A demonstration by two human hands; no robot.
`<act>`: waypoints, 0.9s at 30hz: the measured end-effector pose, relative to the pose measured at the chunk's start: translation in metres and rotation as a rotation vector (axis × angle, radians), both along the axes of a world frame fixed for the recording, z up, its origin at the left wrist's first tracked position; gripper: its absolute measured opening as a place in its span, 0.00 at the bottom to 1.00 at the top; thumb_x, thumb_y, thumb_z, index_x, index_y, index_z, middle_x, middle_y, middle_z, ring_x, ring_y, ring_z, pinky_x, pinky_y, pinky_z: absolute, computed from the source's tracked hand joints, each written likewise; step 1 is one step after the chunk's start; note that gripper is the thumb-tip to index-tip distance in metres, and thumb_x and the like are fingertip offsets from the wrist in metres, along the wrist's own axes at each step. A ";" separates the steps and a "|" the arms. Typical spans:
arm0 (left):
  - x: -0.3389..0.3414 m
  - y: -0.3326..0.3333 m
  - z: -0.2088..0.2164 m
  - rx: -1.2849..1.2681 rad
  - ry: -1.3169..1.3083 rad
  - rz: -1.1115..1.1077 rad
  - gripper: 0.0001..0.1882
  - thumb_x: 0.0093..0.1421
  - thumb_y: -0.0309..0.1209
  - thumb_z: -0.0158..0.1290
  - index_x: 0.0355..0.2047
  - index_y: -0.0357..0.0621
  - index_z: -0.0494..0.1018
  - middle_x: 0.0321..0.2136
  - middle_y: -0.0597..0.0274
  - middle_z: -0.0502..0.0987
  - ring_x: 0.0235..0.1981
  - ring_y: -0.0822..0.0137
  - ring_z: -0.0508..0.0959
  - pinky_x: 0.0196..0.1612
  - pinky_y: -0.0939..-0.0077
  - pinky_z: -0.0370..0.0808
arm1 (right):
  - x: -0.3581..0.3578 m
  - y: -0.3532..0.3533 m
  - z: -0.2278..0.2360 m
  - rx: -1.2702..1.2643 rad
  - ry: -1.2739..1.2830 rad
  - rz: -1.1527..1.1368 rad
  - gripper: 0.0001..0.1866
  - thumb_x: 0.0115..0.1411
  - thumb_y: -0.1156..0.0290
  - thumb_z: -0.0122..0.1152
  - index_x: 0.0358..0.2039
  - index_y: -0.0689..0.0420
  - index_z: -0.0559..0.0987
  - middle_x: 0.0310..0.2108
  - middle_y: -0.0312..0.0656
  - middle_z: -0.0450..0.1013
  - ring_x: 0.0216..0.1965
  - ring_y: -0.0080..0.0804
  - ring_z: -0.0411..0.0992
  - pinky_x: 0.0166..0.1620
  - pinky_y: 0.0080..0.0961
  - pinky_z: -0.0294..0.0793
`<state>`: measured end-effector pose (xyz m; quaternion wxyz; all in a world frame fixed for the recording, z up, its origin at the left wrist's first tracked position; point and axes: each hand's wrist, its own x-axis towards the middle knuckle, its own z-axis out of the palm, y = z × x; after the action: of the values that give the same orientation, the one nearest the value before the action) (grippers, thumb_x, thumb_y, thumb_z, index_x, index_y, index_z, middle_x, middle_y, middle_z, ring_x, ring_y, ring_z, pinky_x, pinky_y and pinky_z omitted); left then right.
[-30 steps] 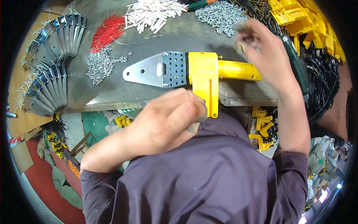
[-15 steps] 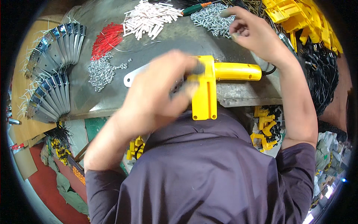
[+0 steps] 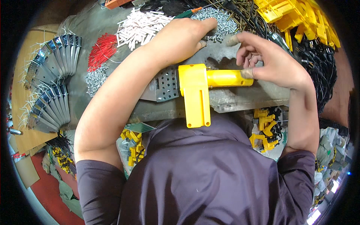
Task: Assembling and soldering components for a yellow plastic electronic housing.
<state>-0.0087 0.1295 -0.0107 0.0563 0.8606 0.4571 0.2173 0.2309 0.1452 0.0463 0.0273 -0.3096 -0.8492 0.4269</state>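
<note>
A yellow plastic tool body [image 3: 197,97] lies at the table's front edge. It has a round handle [image 3: 225,78] to the right and a perforated metal plate [image 3: 167,84] to the left, partly behind my left forearm. My left hand [image 3: 183,39] is beyond the tool, its thumb and fingers apart at the near edge of a pile of silver screws [image 3: 215,22]. Over the handle's right end is my right hand [image 3: 266,62], thumb and forefinger spread, the other fingers curled loosely. Its thumb overlaps the handle's end; whether they touch I cannot tell.
White tubes [image 3: 138,28], red sleeved pieces [image 3: 102,50] and nuts [image 3: 95,80] lie in heaps at left. Metal plates with white wires [image 3: 60,56] fan out beyond. A screwdriver [image 3: 187,13], yellow housings [image 3: 296,17] and black cords [image 3: 318,71] lie at the far side and right.
My left hand has left the tool and moved away from me to the screws. My right hand has come down from the screws to the handle's end. The tool appears shifted slightly left.
</note>
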 end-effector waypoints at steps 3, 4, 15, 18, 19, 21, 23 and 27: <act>0.001 -0.001 0.002 -0.061 0.016 -0.074 0.22 0.50 0.26 0.57 0.46 0.44 0.65 0.29 0.44 0.76 0.33 0.43 0.76 0.36 0.56 0.73 | -0.009 0.010 -0.019 0.078 0.269 -0.170 0.21 0.50 0.81 0.56 0.47 0.60 0.68 0.28 0.43 0.74 0.29 0.33 0.74 0.34 0.26 0.73; 0.001 -0.002 0.001 -0.080 0.027 -0.056 0.24 0.49 0.26 0.57 0.47 0.44 0.64 0.29 0.43 0.75 0.33 0.43 0.76 0.36 0.55 0.73 | -0.017 0.014 -0.025 0.080 0.273 -0.169 0.21 0.50 0.81 0.56 0.47 0.60 0.68 0.28 0.43 0.74 0.29 0.33 0.74 0.34 0.26 0.73; -0.028 -0.025 0.021 -0.257 -0.268 0.122 0.21 0.47 0.22 0.56 0.42 0.40 0.63 0.26 0.54 0.72 0.30 0.60 0.74 0.33 0.70 0.71 | -0.043 0.020 -0.048 0.915 0.004 0.084 0.20 0.51 0.80 0.53 0.46 0.59 0.68 0.31 0.52 0.74 0.37 0.49 0.74 0.40 0.40 0.73; -0.028 -0.036 0.030 -0.538 -0.483 0.065 0.20 0.50 0.21 0.56 0.44 0.40 0.64 0.28 0.70 0.66 0.30 0.80 0.64 0.34 0.84 0.66 | -0.041 0.026 -0.050 0.912 -0.064 0.052 0.18 0.52 0.79 0.51 0.46 0.59 0.69 0.31 0.51 0.74 0.38 0.47 0.74 0.41 0.39 0.74; -0.026 -0.039 0.034 -0.577 -0.457 0.008 0.20 0.51 0.20 0.56 0.44 0.40 0.64 0.28 0.69 0.66 0.31 0.80 0.65 0.35 0.84 0.66 | -0.040 0.027 -0.051 0.943 -0.029 0.083 0.17 0.53 0.79 0.50 0.46 0.58 0.70 0.31 0.50 0.74 0.38 0.46 0.74 0.41 0.39 0.74; -0.024 -0.043 0.035 -0.604 -0.426 -0.052 0.18 0.52 0.21 0.56 0.43 0.38 0.64 0.30 0.67 0.67 0.31 0.79 0.66 0.36 0.82 0.67 | -0.040 0.028 -0.051 0.975 0.004 0.113 0.16 0.54 0.78 0.49 0.46 0.57 0.71 0.32 0.49 0.74 0.38 0.46 0.74 0.40 0.39 0.74; -0.022 -0.044 0.040 -0.565 -0.359 -0.041 0.18 0.52 0.20 0.55 0.43 0.38 0.64 0.30 0.66 0.67 0.32 0.78 0.67 0.37 0.81 0.68 | -0.039 0.029 -0.050 0.946 -0.011 0.181 0.17 0.53 0.78 0.51 0.45 0.55 0.72 0.33 0.47 0.74 0.38 0.46 0.74 0.40 0.39 0.74; -0.024 -0.046 0.044 -0.532 -0.322 -0.030 0.17 0.52 0.19 0.54 0.42 0.36 0.64 0.29 0.63 0.69 0.34 0.75 0.70 0.41 0.78 0.70 | -0.028 0.030 -0.046 1.005 0.130 0.122 0.18 0.51 0.79 0.54 0.45 0.53 0.72 0.35 0.47 0.74 0.38 0.46 0.74 0.39 0.37 0.74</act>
<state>-0.0323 0.0836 0.0331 0.3543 0.7769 0.4703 0.2228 0.2024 0.1757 0.0000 0.2006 -0.1808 -0.9627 -0.0153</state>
